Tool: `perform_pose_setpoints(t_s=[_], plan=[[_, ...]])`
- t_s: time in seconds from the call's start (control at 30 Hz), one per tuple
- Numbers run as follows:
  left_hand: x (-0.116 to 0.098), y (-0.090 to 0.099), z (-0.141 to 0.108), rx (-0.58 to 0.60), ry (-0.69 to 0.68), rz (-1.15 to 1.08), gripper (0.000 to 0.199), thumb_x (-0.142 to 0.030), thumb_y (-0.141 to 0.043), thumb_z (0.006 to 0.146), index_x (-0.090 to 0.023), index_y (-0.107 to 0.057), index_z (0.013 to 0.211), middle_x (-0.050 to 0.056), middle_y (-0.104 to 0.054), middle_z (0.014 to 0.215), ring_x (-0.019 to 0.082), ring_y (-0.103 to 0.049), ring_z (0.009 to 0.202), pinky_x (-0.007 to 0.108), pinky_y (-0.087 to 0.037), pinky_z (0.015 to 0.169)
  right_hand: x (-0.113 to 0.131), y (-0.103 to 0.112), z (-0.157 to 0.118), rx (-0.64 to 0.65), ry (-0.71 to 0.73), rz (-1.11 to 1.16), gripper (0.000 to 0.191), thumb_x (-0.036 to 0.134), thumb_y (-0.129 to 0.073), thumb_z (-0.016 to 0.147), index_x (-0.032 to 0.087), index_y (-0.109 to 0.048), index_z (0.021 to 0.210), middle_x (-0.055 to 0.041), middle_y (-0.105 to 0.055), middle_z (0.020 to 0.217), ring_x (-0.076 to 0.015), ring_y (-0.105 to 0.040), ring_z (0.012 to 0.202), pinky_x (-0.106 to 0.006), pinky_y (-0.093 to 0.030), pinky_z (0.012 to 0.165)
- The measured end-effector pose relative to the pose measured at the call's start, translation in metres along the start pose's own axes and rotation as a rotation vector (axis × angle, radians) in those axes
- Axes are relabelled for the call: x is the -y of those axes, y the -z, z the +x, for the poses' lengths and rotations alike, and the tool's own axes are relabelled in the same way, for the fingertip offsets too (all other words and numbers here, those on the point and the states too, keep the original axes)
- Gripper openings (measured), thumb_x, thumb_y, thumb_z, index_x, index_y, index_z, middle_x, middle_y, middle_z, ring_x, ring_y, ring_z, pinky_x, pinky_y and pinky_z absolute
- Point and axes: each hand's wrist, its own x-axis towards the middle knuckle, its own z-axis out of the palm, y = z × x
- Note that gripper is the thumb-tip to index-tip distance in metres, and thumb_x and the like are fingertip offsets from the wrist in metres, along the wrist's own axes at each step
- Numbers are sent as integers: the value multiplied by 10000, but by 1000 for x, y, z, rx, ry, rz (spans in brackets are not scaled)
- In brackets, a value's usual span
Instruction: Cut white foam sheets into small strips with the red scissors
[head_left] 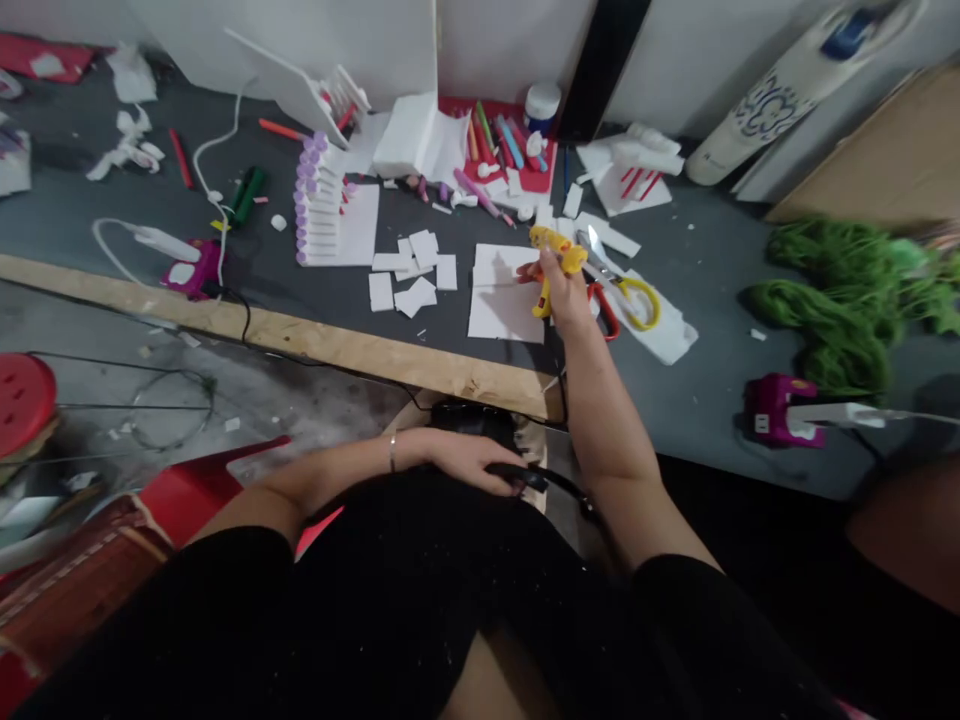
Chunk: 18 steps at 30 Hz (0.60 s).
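My right hand (564, 290) is closed on a yellow glue gun (551, 245) above the right side of a white foam sheet (504, 310). Low by my lap, my left hand (476, 462) has its fingers around a black strap or handle (517, 473); its exact shape is unclear. Several small white squares (381, 291) lie left of the sheet. Just right of my right hand are scissors with yellow and red handles (639, 303). A white model with purple round pieces (319, 200) stands farther left.
Markers (510, 142) and a white jar (542, 103) lie at the back. Purple power blocks (780, 410) sit on both sides. Green yarn (832, 300) and a large bottle (772, 100) are at the right. A wooden strip (360, 350) edges the table. Another person's arm shows at lower right.
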Motion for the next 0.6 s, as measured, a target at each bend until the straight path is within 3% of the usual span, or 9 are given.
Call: perform_pose_setpoints(t_s=[0.13,0.2,0.27,0.33,0.37,0.43,0.5,0.6], plan=[[-6,43,-21,171,125,4,453,-555,-939,781,-213,-817,1052,35,-824,956,213,-745,859,289,-607,789,8,-8,3,-5,-58,34,670,932,-689,796,273,-576,757,-43,-733,868,-243,-774,860,-501,-650,894],[-13,57,-32,194,126,-98,584,-724,-868,805,-214,-831,1086,69,-832,945,223,-763,834,315,-630,752,18,-12,6,-8,-124,58,668,924,-722,770,275,-563,776,-35,-721,867,-202,-726,745,-435,-644,732],[-17,65,-36,-67,98,-83,592,-775,-669,949,-201,-813,972,96,-812,865,208,-755,773,335,-637,733,33,-15,12,-21,-161,78,647,900,-675,837,270,-543,782,-42,-734,902,-174,-692,675,-357,-567,556],[-19,74,-34,-487,47,74,568,-683,-540,1053,-195,-757,858,95,-771,780,176,-721,706,327,-619,703,54,-17,18,-43,-148,122,570,789,-564,991,258,-544,786,-50,-739,900,-165,-704,657,-292,-462,451],[-19,81,-33,-689,9,180,539,-630,-522,1075,-195,-735,839,88,-753,759,163,-705,683,317,-605,684,66,-19,22,-21,-106,159,533,717,-504,1057,251,-562,805,-46,-735,899,-158,-718,661,-276,-456,443],[-21,104,-29,-973,-91,378,509,-579,-483,1108,-195,-736,890,84,-751,791,159,-714,712,308,-594,691,87,-23,26,10,-39,177,527,697,-489,1082,250,-575,818,-24,-728,858,-139,-716,636,-251,-459,439],[-24,133,-24,-1173,-196,564,477,-562,-479,1126,-207,-736,938,73,-757,826,166,-731,745,301,-590,703,101,-27,27,69,19,158,544,747,-564,1039,249,-589,821,-11,-735,855,-134,-715,646,-242,-482,455],[-23,179,-14,-1330,-269,754,338,-493,-562,1100,-218,-732,999,76,-789,931,187,-749,823,305,-587,723,98,-35,22,99,8,93,552,761,-675,967,238,-602,809,-7,-722,837,-128,-695,617,-243,-463,437]])
